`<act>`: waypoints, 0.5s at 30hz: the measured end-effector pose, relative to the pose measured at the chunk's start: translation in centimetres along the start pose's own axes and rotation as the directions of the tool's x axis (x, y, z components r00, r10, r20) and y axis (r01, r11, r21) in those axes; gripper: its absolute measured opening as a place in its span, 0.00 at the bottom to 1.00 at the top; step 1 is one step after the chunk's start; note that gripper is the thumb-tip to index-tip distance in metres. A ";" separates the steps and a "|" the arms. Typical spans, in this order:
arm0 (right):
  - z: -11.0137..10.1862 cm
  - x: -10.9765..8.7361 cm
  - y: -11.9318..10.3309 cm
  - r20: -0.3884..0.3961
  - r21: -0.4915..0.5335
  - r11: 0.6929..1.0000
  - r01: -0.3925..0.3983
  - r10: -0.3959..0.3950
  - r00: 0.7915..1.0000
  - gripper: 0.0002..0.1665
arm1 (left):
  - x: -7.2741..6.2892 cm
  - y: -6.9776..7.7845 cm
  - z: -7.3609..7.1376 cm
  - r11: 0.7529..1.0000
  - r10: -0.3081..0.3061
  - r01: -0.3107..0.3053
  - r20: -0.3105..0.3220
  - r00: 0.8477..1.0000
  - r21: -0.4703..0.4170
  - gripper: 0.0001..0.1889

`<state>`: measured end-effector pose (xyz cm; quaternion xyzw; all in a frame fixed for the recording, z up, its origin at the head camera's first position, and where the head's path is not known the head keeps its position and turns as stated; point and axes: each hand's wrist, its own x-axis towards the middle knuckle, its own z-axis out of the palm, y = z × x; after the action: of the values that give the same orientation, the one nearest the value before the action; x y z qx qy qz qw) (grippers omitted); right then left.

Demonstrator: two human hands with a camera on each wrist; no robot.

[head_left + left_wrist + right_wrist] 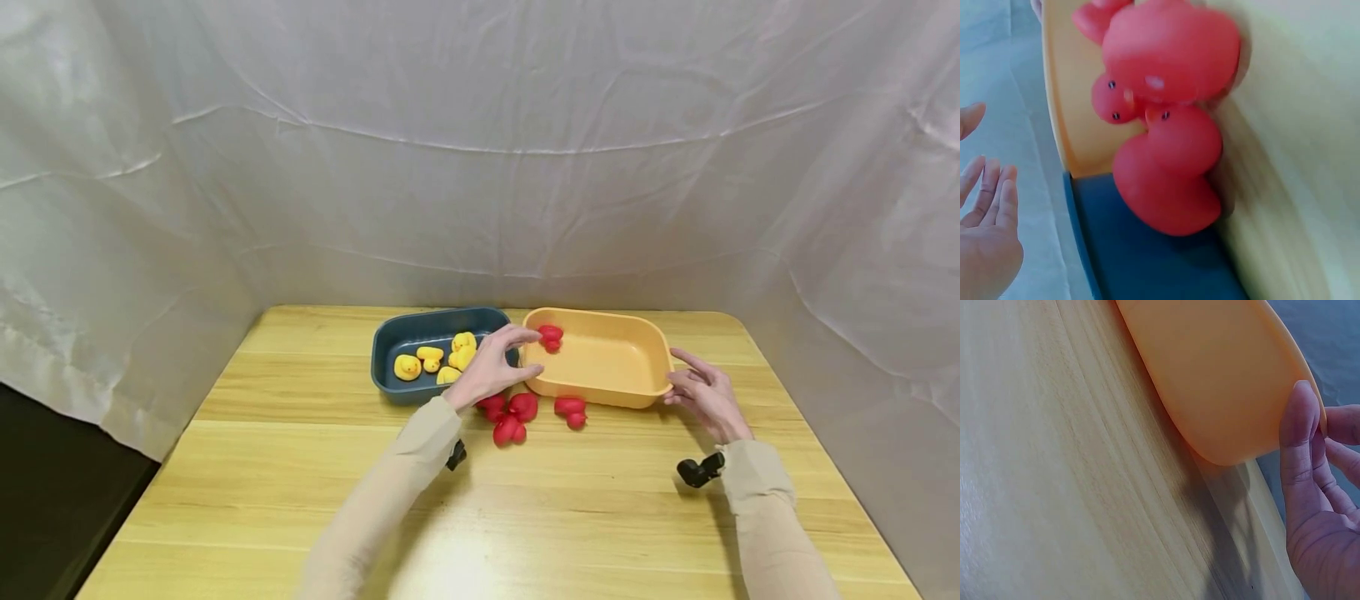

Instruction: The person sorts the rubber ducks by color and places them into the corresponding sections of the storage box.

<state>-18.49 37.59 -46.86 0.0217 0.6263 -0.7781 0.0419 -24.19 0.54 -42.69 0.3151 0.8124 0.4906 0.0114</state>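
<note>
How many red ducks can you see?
5: one red duck at the left end of the orange tray; one on the table, just near side of that tray; three bunched on the table by the left hand, which may hide more.

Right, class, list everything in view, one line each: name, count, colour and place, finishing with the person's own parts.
Table: one, yellowish wood-grain, lower scene
Cloth backdrop: count unclear, greyish white, behind and beside the table
Blue tray: one, dark blue, back of table
Orange tray: one, orange, right of the blue tray
Yellow ducks: at least four, yellow, inside the blue tray
Red duck: one, red, orange tray's left end
Loose red ducks: at least four, red, in front of the trays
Wrist devices: two, black, at the wrists
Sleeves: two, beige, on the arms
Left hand: one, bare, above the trays
Right hand: one, bare, pinching the orange tray's right rim
</note>
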 end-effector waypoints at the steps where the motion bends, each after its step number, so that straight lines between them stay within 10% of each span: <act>1: 0.0 0.0 0.0 0.001 0.003 1.000 0.001 -0.001 1.000 0.41 | -0.3 0.1 0.1 1.000 0.013 -0.013 0.004 1.000 0.003 0.26; 15: 0.2 0.2 0.3 0.005 0.003 1.000 0.009 -0.009 1.000 0.43 | -3.9 0.4 3.2 0.999 0.012 -0.023 0.243 0.970 0.040 0.31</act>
<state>-18.70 37.37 -47.11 0.0170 0.6251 -0.7793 0.0401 -19.77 1.19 -45.17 0.3800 0.8123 0.4310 0.0997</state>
